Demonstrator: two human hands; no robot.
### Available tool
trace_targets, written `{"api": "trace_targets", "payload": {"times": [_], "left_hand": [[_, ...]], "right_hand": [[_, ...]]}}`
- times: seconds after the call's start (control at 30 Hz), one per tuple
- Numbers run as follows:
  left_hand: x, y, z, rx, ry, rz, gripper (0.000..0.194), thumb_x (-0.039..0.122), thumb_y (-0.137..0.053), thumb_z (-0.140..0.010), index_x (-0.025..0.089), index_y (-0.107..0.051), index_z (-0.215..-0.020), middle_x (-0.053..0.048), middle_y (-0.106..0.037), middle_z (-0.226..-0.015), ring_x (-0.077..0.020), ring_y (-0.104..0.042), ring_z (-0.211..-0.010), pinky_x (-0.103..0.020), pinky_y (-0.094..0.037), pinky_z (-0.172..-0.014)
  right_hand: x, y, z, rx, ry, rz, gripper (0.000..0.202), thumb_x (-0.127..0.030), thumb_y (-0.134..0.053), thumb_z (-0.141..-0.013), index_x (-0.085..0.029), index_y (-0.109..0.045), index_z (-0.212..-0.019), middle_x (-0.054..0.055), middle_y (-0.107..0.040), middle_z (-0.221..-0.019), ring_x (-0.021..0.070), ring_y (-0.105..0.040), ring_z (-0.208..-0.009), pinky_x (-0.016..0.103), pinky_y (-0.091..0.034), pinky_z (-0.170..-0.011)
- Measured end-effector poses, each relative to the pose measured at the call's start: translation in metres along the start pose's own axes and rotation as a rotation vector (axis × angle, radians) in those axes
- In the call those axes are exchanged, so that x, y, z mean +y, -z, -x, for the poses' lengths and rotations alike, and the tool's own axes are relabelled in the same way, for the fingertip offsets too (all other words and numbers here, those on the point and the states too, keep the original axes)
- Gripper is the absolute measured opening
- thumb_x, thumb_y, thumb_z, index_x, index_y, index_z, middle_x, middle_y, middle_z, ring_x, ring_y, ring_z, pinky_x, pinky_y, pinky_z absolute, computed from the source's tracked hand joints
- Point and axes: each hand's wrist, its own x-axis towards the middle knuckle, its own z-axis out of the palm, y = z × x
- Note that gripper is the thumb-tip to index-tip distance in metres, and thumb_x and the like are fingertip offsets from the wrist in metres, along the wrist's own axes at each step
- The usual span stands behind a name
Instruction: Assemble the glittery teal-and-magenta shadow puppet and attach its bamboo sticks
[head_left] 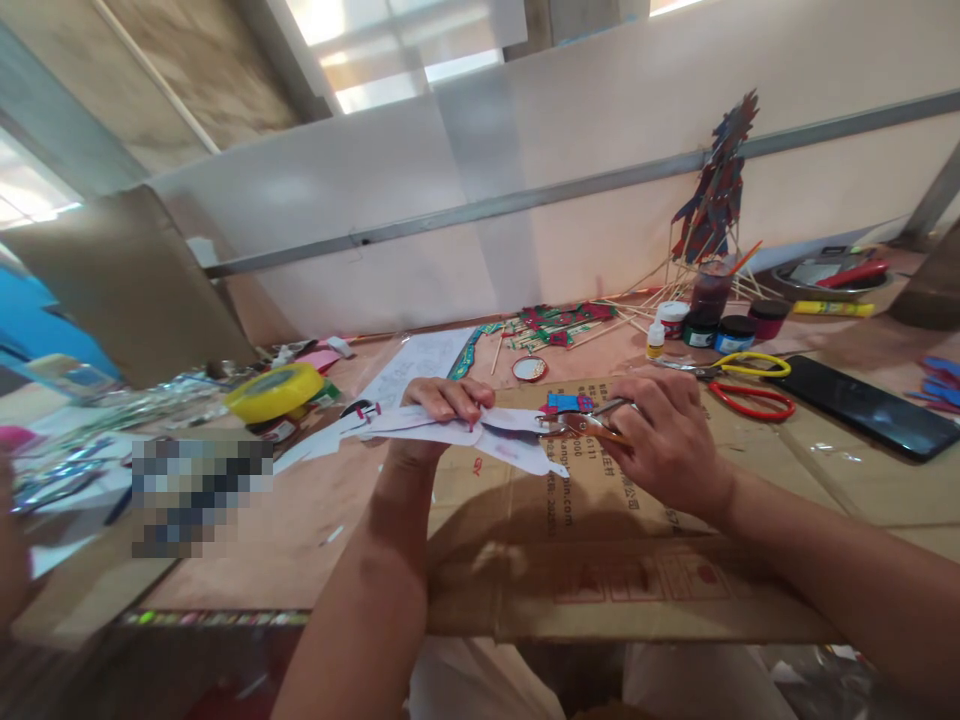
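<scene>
My left hand [444, 408] is closed on a white paper cut-out [517, 450], with its fingers laid over the top. Dark and pinkish-red marks show on the cut-out, at its left end and near my fingers. My right hand [664, 435] grips a pair of metal pliers [574, 425] with orange on the handle. The jaws point left and meet the right end of the cut-out; whether they bite the paper I cannot tell. Just behind the pliers lies a small blue and red painted piece [566, 402]. Both hands are above a flattened cardboard sheet [510, 590].
Scissors [750, 385] with red and yellow handles and a black phone [862, 408] lie at right. Behind them stand paint jars [735, 334] and painted cut-outs on sticks [716, 190]. A yellow tape roll [274, 393] is at left. A person's arm [9, 540] shows at the left edge.
</scene>
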Motion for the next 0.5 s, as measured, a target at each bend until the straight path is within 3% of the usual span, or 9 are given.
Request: {"api": "trace_targets", "payload": {"times": [0.13, 0.2, 0.3, 0.4, 0.5], "left_hand": [[0.001, -0.015, 0.004, 0.144, 0.036, 0.006, 0.033, 0.039, -0.092, -0.046, 0.023, -0.066, -0.058, 0.001, -0.069, -0.057, -0.0194, -0.068, -0.06, -0.032, -0.057, -0.058], [0.0, -0.021, 0.004, 0.248, 0.143, -0.005, 0.034, 0.03, -0.092, -0.048, 0.021, -0.07, -0.072, 0.001, -0.072, -0.065, -0.0164, -0.067, -0.058, -0.03, -0.058, -0.059], [-0.001, -0.028, 0.003, 0.344, 0.254, -0.013, 0.037, 0.03, -0.091, -0.049, 0.017, -0.069, -0.076, 0.001, -0.072, -0.067, -0.0136, -0.066, -0.055, -0.027, -0.059, -0.058], [-0.002, -0.03, 0.001, 0.34, 0.314, -0.015, 0.039, 0.031, -0.091, -0.051, 0.016, -0.067, -0.078, 0.0, -0.072, -0.07, -0.0143, -0.067, -0.058, -0.027, -0.06, -0.061], [-0.003, -0.03, 0.001, 0.283, 0.388, -0.049, 0.044, 0.021, -0.09, -0.05, 0.015, -0.068, -0.087, -0.002, -0.074, -0.077, -0.0177, -0.07, -0.065, -0.031, -0.061, -0.067]], "right_hand": [[0.002, -0.01, 0.001, -0.09, -0.137, -0.185, 0.017, -0.03, -0.059, -0.089, -0.019, -0.051, -0.077, 0.011, -0.062, -0.091, 0.0237, -0.053, -0.089, 0.037, -0.041, -0.079], [0.001, -0.013, 0.001, -0.207, -0.261, -0.263, 0.018, -0.03, -0.058, -0.088, -0.02, -0.052, -0.076, 0.008, -0.061, -0.084, 0.0214, -0.054, -0.081, 0.033, -0.041, -0.072], [-0.002, -0.013, -0.002, -0.429, -0.453, -0.348, 0.021, -0.033, -0.055, -0.089, -0.02, -0.054, -0.072, 0.004, -0.058, -0.074, 0.0182, -0.051, -0.068, 0.03, -0.035, -0.062], [-0.003, -0.009, -0.007, -0.604, -0.564, -0.464, 0.027, -0.039, -0.052, -0.09, -0.02, -0.057, -0.072, 0.003, -0.059, -0.071, 0.0174, -0.051, -0.064, 0.029, -0.031, -0.059], [0.001, -0.01, -0.008, -0.738, -0.646, -0.605, 0.03, -0.043, -0.051, -0.09, -0.02, -0.06, -0.073, 0.003, -0.061, -0.07, 0.0175, -0.053, -0.064, 0.028, -0.032, -0.058]]}}
